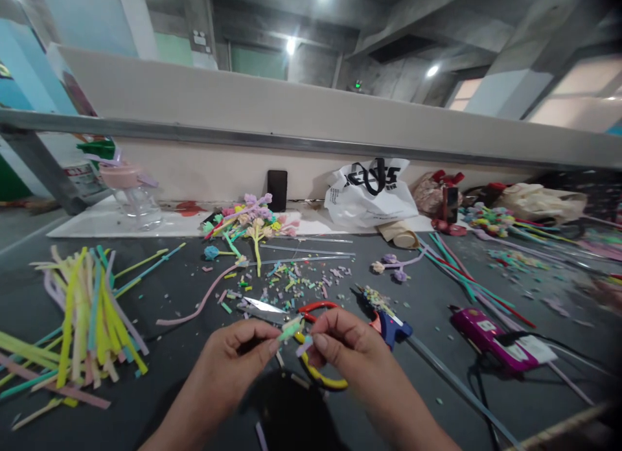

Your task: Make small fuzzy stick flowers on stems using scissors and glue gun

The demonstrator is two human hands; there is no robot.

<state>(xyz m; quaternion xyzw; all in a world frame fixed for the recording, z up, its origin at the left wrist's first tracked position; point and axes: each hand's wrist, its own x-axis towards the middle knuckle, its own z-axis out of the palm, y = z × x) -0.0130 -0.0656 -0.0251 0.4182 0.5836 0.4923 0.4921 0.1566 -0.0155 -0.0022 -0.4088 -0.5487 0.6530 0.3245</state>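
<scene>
Between thumb and fingertips, my left hand [241, 356] pinches a small light-green fuzzy piece [290, 330]. Close beside it, my right hand [346, 347] holds a small pale-lilac piece [304, 346] in a pinch. Whether the two pieces touch is hard to make out. Scissors with red and yellow handles [319, 306] lie under my hands, blades pointing left. Just past my right hand rests a blue glue gun [392, 328], with a clear glue stick [461, 381] near it. Colourful cut scraps [296, 279] are scattered beyond the scissors.
A heap of coloured fuzzy strips [80, 321] lies at the left. Fuzzy flowers [247, 221] are piled at the back, near a black phone [277, 190] and a white bag [372, 195]. A purple power strip [493, 337] with cables sits right. A clear cup [133, 201] stands back left.
</scene>
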